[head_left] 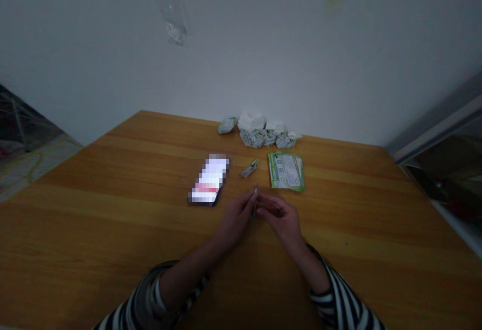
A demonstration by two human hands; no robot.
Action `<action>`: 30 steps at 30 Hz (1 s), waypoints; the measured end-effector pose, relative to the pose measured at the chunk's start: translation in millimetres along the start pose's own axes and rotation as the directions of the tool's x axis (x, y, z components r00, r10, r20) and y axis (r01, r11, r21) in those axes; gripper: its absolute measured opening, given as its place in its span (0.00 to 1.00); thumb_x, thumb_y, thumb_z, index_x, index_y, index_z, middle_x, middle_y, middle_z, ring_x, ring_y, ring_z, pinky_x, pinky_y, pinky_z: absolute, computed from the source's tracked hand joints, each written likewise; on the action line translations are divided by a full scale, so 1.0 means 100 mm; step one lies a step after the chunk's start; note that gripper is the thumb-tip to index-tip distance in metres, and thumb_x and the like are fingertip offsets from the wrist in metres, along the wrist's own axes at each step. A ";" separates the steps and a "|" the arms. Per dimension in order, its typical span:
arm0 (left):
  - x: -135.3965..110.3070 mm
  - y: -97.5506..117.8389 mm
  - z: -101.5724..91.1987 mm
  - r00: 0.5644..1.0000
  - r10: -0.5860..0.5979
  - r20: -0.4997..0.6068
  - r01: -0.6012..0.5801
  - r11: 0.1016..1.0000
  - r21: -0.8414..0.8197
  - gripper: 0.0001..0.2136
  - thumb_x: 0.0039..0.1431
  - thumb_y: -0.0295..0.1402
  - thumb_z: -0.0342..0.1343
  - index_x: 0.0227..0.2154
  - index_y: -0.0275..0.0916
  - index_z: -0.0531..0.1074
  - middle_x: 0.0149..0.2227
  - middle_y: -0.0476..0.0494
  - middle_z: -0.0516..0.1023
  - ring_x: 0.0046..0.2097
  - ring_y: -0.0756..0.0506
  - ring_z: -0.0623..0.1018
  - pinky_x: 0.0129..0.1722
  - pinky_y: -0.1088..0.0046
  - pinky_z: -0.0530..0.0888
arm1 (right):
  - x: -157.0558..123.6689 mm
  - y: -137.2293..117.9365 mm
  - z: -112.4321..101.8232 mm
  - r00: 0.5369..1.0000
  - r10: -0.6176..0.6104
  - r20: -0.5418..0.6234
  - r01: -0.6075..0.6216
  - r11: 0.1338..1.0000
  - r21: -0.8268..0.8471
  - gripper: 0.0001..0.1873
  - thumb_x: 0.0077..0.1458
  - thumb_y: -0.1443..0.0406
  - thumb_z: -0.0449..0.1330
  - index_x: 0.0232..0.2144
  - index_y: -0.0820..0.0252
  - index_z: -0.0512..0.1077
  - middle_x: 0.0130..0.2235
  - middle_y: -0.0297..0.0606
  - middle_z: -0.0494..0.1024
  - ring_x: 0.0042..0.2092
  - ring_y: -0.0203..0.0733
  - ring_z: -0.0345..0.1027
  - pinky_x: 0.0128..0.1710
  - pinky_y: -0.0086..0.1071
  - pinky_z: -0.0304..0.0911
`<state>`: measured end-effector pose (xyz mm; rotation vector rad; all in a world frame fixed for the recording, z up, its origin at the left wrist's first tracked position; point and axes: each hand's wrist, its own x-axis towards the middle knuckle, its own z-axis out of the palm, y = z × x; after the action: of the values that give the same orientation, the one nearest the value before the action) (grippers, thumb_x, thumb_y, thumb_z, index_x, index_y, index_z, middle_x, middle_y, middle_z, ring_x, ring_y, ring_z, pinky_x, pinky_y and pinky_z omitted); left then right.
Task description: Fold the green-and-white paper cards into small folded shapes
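Observation:
My left hand (pixel 236 218) and my right hand (pixel 280 218) meet over the middle of the wooden table (pixel 113 219). Their fingertips pinch a small thin folded piece (pixel 254 204) between them; it is too small to name. Just beyond my hands lies a small folded paper piece (pixel 249 169). A phone (pixel 209 180) with a lit screen lies to its left. A flat green and white paper sheet (pixel 286 170) lies to its right. Both forearms wear striped sleeves.
A pile of several folded green and white paper pieces (pixel 259 130) sits near the table's far edge by the white wall. Clear plastic (pixel 170 3) hangs at the top of the view. A frame edge (pixel 433 129) stands at the right.

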<state>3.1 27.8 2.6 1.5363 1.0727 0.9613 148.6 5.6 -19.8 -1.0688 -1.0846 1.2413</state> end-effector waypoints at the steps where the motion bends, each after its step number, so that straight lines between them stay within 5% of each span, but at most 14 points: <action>1: 0.00 0.02 0.00 1.000 0.001 -0.001 -0.001 1.000 -0.008 0.20 0.64 0.42 0.46 0.54 0.41 0.69 0.48 0.44 0.78 0.48 0.42 0.75 0.50 0.64 0.69 | -0.01 -0.01 0.02 1.000 -0.001 -0.003 0.001 1.000 0.002 0.19 0.44 0.67 0.68 0.42 0.56 0.76 0.42 0.39 0.81 0.43 0.45 0.76 0.45 0.39 0.72; 10: -0.04 0.09 0.04 1.000 -0.014 -0.001 0.014 1.000 -0.017 0.19 0.64 0.43 0.45 0.50 0.40 0.73 0.45 0.44 0.80 0.46 0.41 0.77 0.50 0.63 0.70 | -0.09 -0.04 0.13 0.992 -0.082 -0.096 0.077 0.996 -0.056 0.15 0.48 0.67 0.65 0.41 0.57 0.72 0.40 0.38 0.79 0.41 0.42 0.74 0.43 0.36 0.71; 23: -0.02 0.01 0.05 0.996 -0.092 0.005 0.090 0.961 -0.261 0.21 0.58 0.42 0.55 0.53 0.41 0.71 0.51 0.44 0.76 0.53 0.40 0.74 0.55 0.61 0.68 | -0.08 -0.07 0.11 0.996 -0.088 -0.013 0.088 0.996 -0.025 0.18 0.48 0.67 0.64 0.44 0.54 0.68 0.38 0.35 0.75 0.40 0.40 0.72 0.41 0.33 0.71; 30: -0.01 0.02 0.05 0.999 -0.050 0.019 0.053 0.981 -0.188 0.18 0.61 0.41 0.52 0.51 0.42 0.72 0.48 0.46 0.78 0.51 0.42 0.75 0.52 0.66 0.69 | -0.09 -0.08 0.08 0.991 -0.132 -0.023 0.128 0.984 -0.123 0.15 0.52 0.66 0.60 0.44 0.56 0.68 0.39 0.38 0.76 0.40 0.41 0.72 0.39 0.32 0.71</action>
<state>7.7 25.0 3.5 1.3532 0.9776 0.9855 141.5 -3.2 -11.1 -1.0868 -1.1994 1.0633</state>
